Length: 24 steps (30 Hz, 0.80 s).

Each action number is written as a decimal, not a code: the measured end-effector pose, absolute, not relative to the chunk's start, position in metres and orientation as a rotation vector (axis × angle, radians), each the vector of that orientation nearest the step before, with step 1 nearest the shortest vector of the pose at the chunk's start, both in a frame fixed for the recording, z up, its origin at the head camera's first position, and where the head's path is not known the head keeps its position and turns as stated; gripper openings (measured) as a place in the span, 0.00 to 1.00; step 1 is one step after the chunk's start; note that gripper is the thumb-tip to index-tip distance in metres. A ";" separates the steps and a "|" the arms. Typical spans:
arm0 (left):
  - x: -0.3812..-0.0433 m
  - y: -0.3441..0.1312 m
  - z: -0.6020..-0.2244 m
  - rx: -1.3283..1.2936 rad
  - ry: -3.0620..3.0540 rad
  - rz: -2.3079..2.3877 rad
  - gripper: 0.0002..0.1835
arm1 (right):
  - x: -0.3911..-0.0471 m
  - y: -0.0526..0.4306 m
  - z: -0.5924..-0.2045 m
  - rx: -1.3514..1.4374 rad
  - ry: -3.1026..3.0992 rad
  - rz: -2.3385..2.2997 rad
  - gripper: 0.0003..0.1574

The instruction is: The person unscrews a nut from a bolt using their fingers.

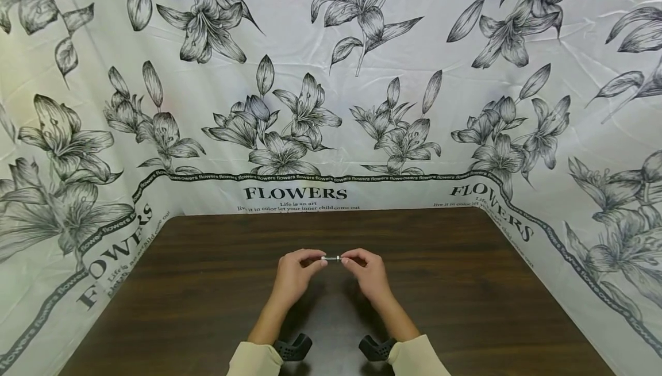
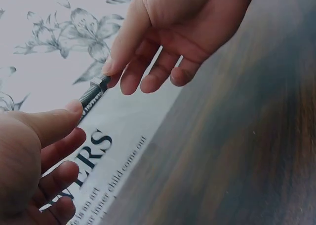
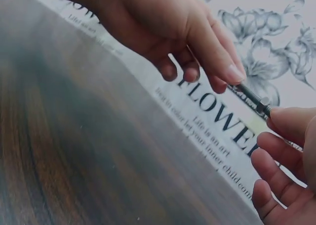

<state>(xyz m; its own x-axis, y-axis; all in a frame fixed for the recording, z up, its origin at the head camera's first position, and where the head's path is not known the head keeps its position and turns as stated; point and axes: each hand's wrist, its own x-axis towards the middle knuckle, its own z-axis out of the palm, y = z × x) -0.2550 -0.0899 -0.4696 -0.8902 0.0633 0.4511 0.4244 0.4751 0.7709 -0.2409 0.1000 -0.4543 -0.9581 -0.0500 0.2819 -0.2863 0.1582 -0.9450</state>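
Between the two hands, a threaded metal bolt [image 1: 331, 259] is held level above the table. A hex nut [image 2: 98, 82] sits on its thread, close to the right fingertips. My left hand [image 1: 291, 278] pinches the left end of the bolt between thumb and forefinger, and those fingers hide that end. My right hand [image 1: 371, 278] pinches the other end with thumb and forefinger, right beside the nut [image 3: 263, 104]. Bare thread shows between the left thumb and the nut in both wrist views. The other fingers of each hand are loosely bent, away from the bolt.
Below the hands lies a dark brown wood-grain table [image 1: 207, 307]. A white cloth with printed flowers and lettering [image 1: 295, 193] hangs behind it and along both sides. Each wrist carries a black strap-on mount [image 1: 293, 348], next to a pale sleeve [image 1: 256, 360].
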 end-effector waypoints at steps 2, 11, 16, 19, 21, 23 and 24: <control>-0.254 -0.089 -0.465 -0.401 -2.370 -1.401 0.07 | -0.237 0.100 -0.446 0.318 -2.215 1.932 0.05; -0.250 -0.083 -0.452 -0.363 -2.324 -1.534 0.07 | -0.247 0.098 -0.459 0.226 -2.103 2.072 0.05; -0.247 -0.079 -0.452 -0.315 -2.265 -1.626 0.07 | -0.232 0.094 -0.439 0.190 -2.060 2.128 0.07; -0.246 -0.077 -0.453 -0.296 -2.236 -1.659 0.07 | -0.230 0.092 -0.437 0.171 -2.038 2.137 0.07; -0.246 -0.077 -0.454 -0.294 -2.223 -1.671 0.07 | -0.230 0.092 -0.437 0.169 -2.020 2.143 0.07; -0.246 -0.076 -0.455 -0.296 -2.209 -1.679 0.07 | -0.230 0.091 -0.438 0.172 -2.000 2.162 0.07; -0.246 -0.076 -0.455 -0.293 -2.203 -1.680 0.07 | -0.230 0.090 -0.439 0.171 -1.994 2.170 0.07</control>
<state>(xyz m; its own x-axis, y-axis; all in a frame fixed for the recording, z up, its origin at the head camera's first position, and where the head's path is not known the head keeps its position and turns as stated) -0.2456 -0.0764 -0.4554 -0.9161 -0.0484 0.3981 0.3711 0.2738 0.8873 -0.2303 0.0903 -0.4389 -0.9754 0.0608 0.2118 -0.2162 -0.0781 -0.9732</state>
